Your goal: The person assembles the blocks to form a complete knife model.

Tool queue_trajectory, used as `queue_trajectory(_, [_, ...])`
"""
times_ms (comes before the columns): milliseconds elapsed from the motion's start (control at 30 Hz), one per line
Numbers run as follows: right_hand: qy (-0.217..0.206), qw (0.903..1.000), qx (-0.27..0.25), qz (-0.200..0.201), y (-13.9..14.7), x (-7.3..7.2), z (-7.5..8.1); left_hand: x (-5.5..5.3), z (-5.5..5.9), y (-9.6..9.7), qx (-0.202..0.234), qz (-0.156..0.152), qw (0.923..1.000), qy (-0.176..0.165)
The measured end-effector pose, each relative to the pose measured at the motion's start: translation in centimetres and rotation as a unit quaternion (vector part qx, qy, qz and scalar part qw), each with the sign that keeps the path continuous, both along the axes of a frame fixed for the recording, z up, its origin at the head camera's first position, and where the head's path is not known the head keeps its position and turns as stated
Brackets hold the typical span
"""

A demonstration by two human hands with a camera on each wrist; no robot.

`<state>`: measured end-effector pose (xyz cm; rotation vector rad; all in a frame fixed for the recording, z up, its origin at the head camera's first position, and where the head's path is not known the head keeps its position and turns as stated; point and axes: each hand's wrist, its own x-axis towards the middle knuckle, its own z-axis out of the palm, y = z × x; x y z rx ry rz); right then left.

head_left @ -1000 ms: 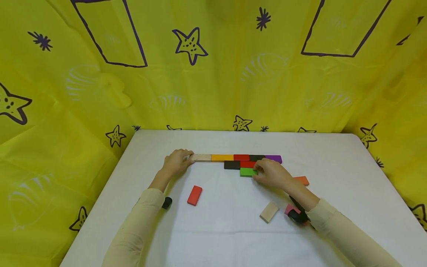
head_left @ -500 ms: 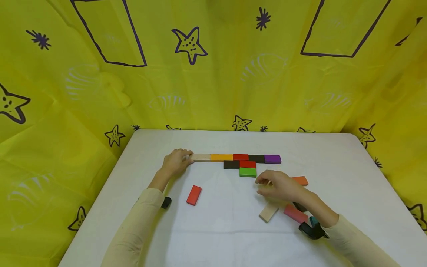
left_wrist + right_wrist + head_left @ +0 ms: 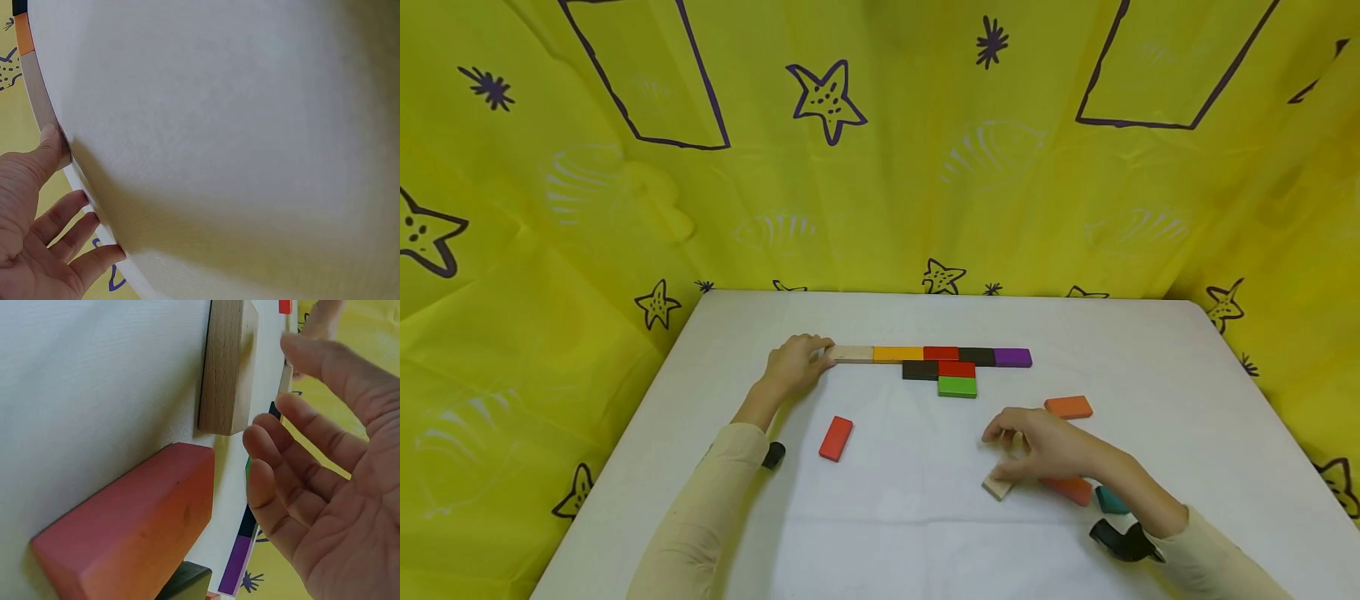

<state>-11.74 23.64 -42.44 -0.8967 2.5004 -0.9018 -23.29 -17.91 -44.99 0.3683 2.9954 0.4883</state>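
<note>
In the head view my left hand [image 3: 794, 367] is at the left end of the top row, thumb and index finger pinching the end of a plain wooden block [image 3: 854, 355]. The left wrist view shows its thumb against that block [image 3: 39, 94], the other fingers spread. Rightward in the row follow yellow [image 3: 898, 354], red [image 3: 941, 353], black [image 3: 977, 357] and purple [image 3: 1013, 357] blocks. Below lie black [image 3: 921, 370], red [image 3: 957, 369] and green [image 3: 957, 387] ones. My right hand [image 3: 1051, 443], fingers loosely bent and holding nothing, hovers over a loose plain wooden block [image 3: 225, 369].
A red block [image 3: 836, 438] lies alone at centre left. Around the right hand are an orange block [image 3: 1069, 407], a pink-orange block [image 3: 137, 519] and a teal block [image 3: 1111, 500]. A yellow patterned cloth [image 3: 895, 208] hangs behind the white table [image 3: 880, 533].
My right hand has let go of the green block and moved toward me, over the loose plain wooden block. The left hand stays at the row's end.
</note>
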Motion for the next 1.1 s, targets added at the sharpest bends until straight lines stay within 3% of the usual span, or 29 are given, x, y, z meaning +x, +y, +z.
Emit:
queue_trajectory(267, [-0.039, 0.9981, -0.006, 0.047, 0.38, 0.63, 0.09, -0.01, 0.01, 0.05, 0.002, 0.004, 1.0000, -0.002])
queue_trajectory(433, [-0.054, 0.9973, 0.006, 0.049, 0.25, 0.61, -0.02, 0.05, 0.07, 0.06, 0.007, 0.008, 0.9999, -0.005])
queue_trajectory(1100, [-0.025, 0.9985, 0.013, 0.046, 0.04, 0.45, -0.38, 0.27, 0.52, 0.17, 0.010, 0.010, 0.9999, -0.007])
